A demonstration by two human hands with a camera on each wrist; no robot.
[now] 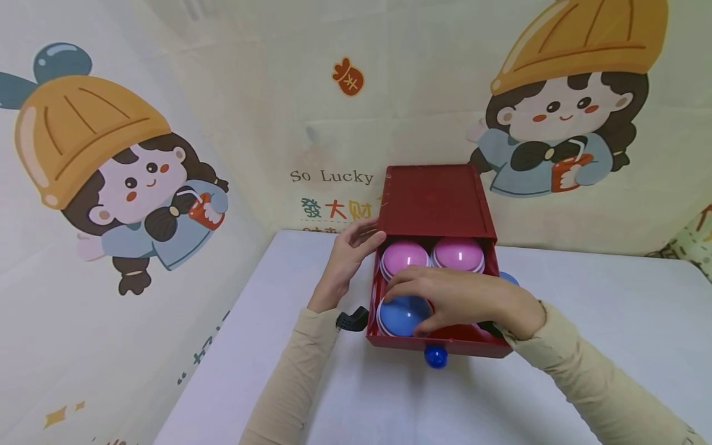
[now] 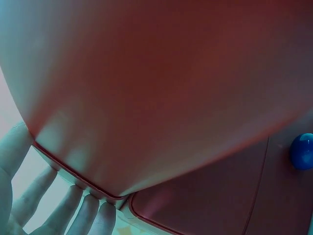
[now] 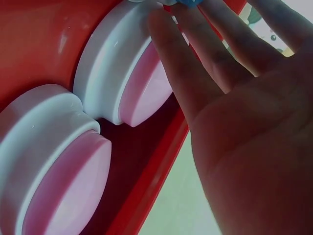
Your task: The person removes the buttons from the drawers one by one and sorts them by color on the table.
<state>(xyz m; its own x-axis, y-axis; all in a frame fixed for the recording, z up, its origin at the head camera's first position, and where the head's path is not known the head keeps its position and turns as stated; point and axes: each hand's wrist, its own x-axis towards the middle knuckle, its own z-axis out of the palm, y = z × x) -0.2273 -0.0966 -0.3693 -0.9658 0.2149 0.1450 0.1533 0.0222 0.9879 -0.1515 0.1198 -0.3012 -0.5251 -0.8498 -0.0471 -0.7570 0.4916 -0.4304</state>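
Note:
A red box [image 1: 431,201] stands on the table with its drawer [image 1: 439,347] pulled out, a round blue knob [image 1: 436,356] on the drawer's front. Two white jars with pink lids [image 1: 405,258] sit side by side at the drawer's back. At its front left is a blue-lidded jar [image 1: 402,316]. My right hand [image 1: 453,293] reaches over the drawer and grips this jar, thumb at the near side and fingers at the far side. My left hand [image 1: 347,259] rests against the box's left side, its fingers extended along the edge in the left wrist view.
A white table [image 1: 584,321] lies under the box. Behind hangs a cream cloth [image 1: 267,123] printed with cartoon figures and lettering. A round blue thing [image 1: 508,279] shows at the box's right, partly hidden by my right forearm. A black wrist mount [image 1: 353,319] juts beside the drawer's left wall.

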